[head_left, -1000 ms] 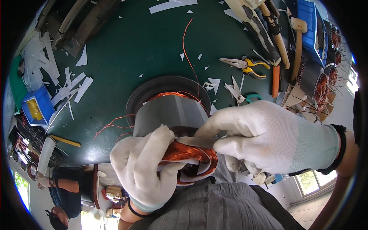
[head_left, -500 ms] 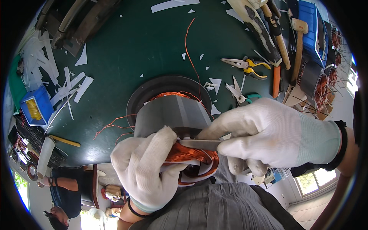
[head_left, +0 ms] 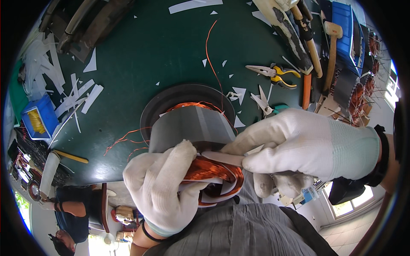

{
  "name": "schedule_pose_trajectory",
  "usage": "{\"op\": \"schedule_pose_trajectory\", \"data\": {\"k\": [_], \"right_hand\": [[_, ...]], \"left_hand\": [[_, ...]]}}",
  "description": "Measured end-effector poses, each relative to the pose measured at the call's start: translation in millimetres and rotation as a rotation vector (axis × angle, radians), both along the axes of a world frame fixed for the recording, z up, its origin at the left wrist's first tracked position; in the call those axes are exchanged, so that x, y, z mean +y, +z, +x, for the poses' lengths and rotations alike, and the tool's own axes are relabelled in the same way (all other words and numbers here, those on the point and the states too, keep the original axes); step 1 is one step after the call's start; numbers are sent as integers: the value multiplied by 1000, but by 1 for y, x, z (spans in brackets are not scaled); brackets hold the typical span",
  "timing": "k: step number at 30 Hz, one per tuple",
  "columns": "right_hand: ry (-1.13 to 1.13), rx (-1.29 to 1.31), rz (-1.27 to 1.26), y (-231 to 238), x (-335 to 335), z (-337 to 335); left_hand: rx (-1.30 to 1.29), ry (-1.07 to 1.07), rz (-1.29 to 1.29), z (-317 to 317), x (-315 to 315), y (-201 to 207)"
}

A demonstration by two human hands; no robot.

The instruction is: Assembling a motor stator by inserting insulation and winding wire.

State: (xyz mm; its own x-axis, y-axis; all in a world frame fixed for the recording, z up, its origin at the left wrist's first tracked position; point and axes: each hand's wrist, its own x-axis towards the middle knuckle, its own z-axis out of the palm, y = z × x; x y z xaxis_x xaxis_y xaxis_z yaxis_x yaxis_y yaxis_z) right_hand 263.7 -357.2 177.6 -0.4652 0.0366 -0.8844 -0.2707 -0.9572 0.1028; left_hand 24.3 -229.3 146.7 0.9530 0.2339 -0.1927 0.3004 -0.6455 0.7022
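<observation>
A grey cylindrical motor stator (head_left: 183, 130) with copper windings (head_left: 211, 171) stands tilted towards me in a dark round tray (head_left: 149, 100). Pale insulating paper shows along its near opening. My left hand (head_left: 160, 183), in a white glove, is closed on the near left rim, fingers against the copper bundle. In my gloved right hand (head_left: 294, 145), thumb and forefinger pinch a narrow, flat, pale blade-like tool (head_left: 222, 158). The tip of this tool lies at the stator's near edge above the copper, beside my left fingertips. Its other end is hidden in my right hand.
Yellow-handled pliers (head_left: 273, 73), scissors (head_left: 262, 102) and a mallet (head_left: 332, 47) lie right on the green table (head_left: 171, 51). White paper strips (head_left: 81, 96) and a blue box (head_left: 40, 117) are left. A loose copper wire (head_left: 209, 49) rises behind the stator. Another person (head_left: 72, 209) is at lower left.
My right hand has rolled slightly, and the flat tool has gone from nearly level to sloping, its tip now higher. My left hand and the stator stay in place.
</observation>
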Motion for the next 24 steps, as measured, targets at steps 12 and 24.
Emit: {"op": "schedule_pose_trajectory", "data": {"k": [12,24], "right_hand": [[241,-162,194,3,6,1],[467,-332,379,2,14,0]], "left_hand": [[-66,7,-9,4,-3,-3],[-72,34,21,4,-6,-4]]}}
